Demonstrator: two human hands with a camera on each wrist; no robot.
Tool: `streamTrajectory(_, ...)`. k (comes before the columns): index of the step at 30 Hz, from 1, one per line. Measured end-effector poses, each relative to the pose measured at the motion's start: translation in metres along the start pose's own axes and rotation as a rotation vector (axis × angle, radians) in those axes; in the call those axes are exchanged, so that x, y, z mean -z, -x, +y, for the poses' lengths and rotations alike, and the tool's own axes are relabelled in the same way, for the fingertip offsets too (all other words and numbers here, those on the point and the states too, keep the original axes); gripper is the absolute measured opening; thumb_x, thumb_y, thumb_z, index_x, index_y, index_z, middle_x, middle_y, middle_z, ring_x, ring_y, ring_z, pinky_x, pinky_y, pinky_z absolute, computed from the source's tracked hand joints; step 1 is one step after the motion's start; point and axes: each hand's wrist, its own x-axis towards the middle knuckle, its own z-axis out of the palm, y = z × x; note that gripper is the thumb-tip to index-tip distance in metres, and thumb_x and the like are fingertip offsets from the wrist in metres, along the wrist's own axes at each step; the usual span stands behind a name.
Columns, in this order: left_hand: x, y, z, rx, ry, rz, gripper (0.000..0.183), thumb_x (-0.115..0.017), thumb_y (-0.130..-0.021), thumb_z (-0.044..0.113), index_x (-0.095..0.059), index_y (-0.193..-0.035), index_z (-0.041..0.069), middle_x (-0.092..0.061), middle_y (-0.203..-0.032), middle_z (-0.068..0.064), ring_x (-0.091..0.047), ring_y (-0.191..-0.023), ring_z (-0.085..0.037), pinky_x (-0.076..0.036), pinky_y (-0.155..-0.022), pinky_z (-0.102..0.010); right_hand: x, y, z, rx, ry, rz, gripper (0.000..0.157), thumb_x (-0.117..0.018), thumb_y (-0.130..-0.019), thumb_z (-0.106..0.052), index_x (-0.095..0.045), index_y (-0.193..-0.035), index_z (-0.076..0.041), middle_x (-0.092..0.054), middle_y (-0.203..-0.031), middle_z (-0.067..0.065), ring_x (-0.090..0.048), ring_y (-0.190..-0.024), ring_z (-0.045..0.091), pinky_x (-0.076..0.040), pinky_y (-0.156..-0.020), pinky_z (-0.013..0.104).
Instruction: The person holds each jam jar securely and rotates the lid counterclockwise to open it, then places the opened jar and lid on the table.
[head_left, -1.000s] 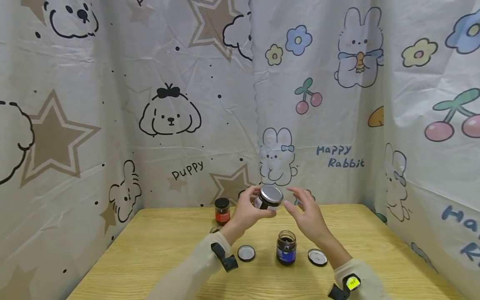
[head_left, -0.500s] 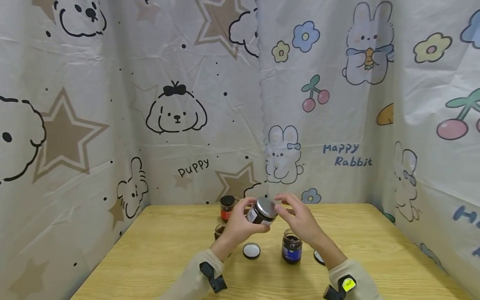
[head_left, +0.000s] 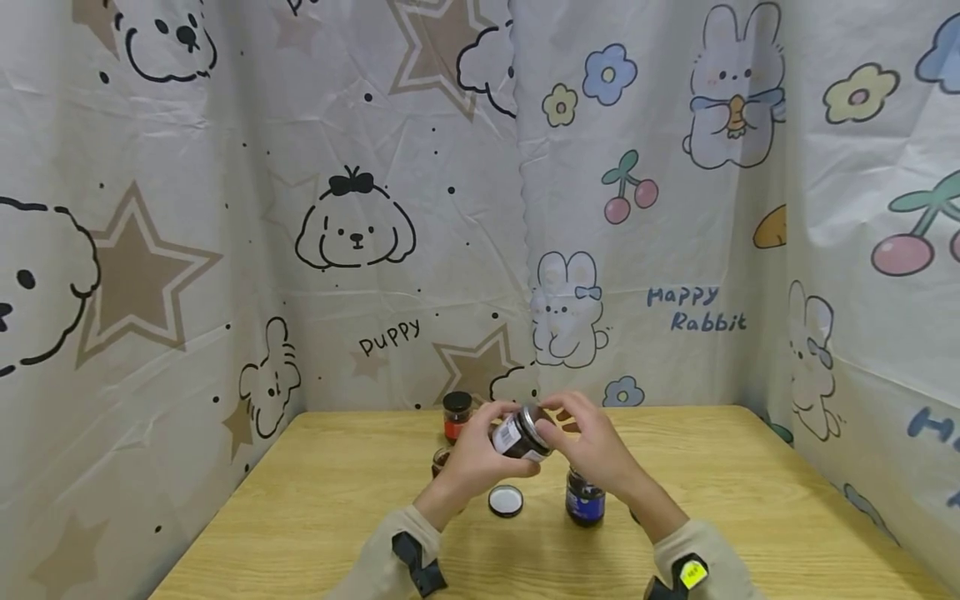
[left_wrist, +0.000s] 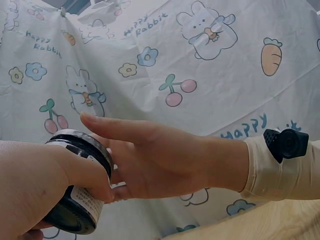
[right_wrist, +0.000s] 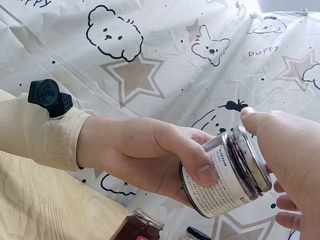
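My left hand (head_left: 476,454) grips a glass jar (head_left: 510,439) with dark contents and a white printed label, raised above the table and tilted to the right. Its silver lid (right_wrist: 254,157) is on, facing my right hand (head_left: 596,446). In both wrist views the right thumb stands straight beside the lid's edge, while the other fingers lie loosely bent at its far side. Whether they touch the lid is hard to tell. Below stands a blue-labelled jar (head_left: 585,507), its top partly hidden by the right hand.
A lid (head_left: 506,501) lies white side up on the wooden table (head_left: 360,517). A red-labelled jar with a black lid (head_left: 456,415) stands at the back. Another jar (head_left: 440,460) is mostly behind the left hand. Printed curtains (head_left: 352,333) surround the table.
The held jar has come slightly down and tipped further, so its lid now faces right. My right hand has moved left to the lid, and its forearm now covers the lid on the right.
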Motion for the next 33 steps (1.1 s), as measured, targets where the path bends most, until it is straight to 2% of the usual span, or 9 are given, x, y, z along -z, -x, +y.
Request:
streamTrajectory(4,0.0,0.0,-0.001,0.004,-0.011,0.001,0.071,-0.093,-0.069,0.019,-0.064,-0.134,0.014,-0.056,-0.122,-0.005,-0.059,-0.097,-0.023,-0.055,-0.075,-0.034,-0.002,0.0,-0.001,-0.015,0.031,-0.015,0.039,-0.068,-0.101,-0.035,-0.065,-0.128,-0.007,-0.06,-0.117,0.01,-0.058,-0.106,0.032,-0.052,-0.088,0.048)
streamTrajectory(10,0.001,-0.005,-0.009,-0.014,-0.06,0.003,0.07,-0.094,-0.068,0.015,-0.065,-0.131,0.015,-0.056,-0.119,-0.002,-0.056,-0.098,-0.021,-0.053,-0.077,-0.034,0.0,-0.001,-0.002,-0.134,0.035,-0.081,0.047,-0.071,-0.098,-0.042,-0.064,-0.132,-0.011,-0.06,-0.111,0.006,-0.062,-0.095,0.022,-0.054,-0.077,0.038)
streamTrajectory(14,0.001,-0.009,-0.014,-0.038,-0.092,0.007,0.069,-0.095,-0.067,0.016,-0.066,-0.13,0.014,-0.058,-0.119,-0.002,-0.056,-0.099,-0.021,-0.052,-0.079,-0.035,-0.001,-0.002,-0.001,-0.194,-0.007,-0.113,0.048,-0.072,-0.098,-0.041,-0.062,-0.136,-0.012,-0.061,-0.113,0.007,-0.063,-0.096,0.02,-0.056,-0.076,0.037)
streamTrajectory(18,0.002,-0.007,-0.016,-0.04,-0.092,0.008,0.069,-0.096,-0.066,0.015,-0.067,-0.128,0.014,-0.058,-0.118,-0.003,-0.055,-0.099,-0.022,-0.051,-0.079,-0.036,-0.002,-0.001,0.0,-0.218,-0.033,-0.13,0.049,-0.072,-0.098,-0.041,-0.061,-0.137,-0.013,-0.062,-0.115,0.007,-0.063,-0.097,0.021,-0.056,-0.076,0.038)
streamTrajectory(26,0.003,-0.005,-0.015,-0.037,-0.08,-0.002,0.068,-0.096,-0.068,0.016,-0.066,-0.129,0.013,-0.056,-0.117,-0.003,-0.055,-0.1,-0.026,-0.052,-0.079,-0.036,-0.002,-0.001,-0.003,-0.202,-0.035,-0.139,0.046,-0.073,-0.098,-0.039,-0.062,-0.137,-0.015,-0.062,-0.117,0.005,-0.063,-0.099,0.021,-0.054,-0.076,0.039)
streamTrajectory(33,0.006,-0.006,-0.014,-0.027,-0.047,-0.019,0.069,-0.095,-0.067,0.017,-0.066,-0.13,0.014,-0.057,-0.117,-0.003,-0.056,-0.099,-0.024,-0.053,-0.078,-0.036,0.004,0.0,-0.001,-0.114,-0.022,-0.186,0.053,-0.071,-0.1,-0.036,-0.056,-0.144,-0.012,-0.059,-0.133,0.007,-0.06,-0.112,0.024,-0.051,-0.093,0.05)
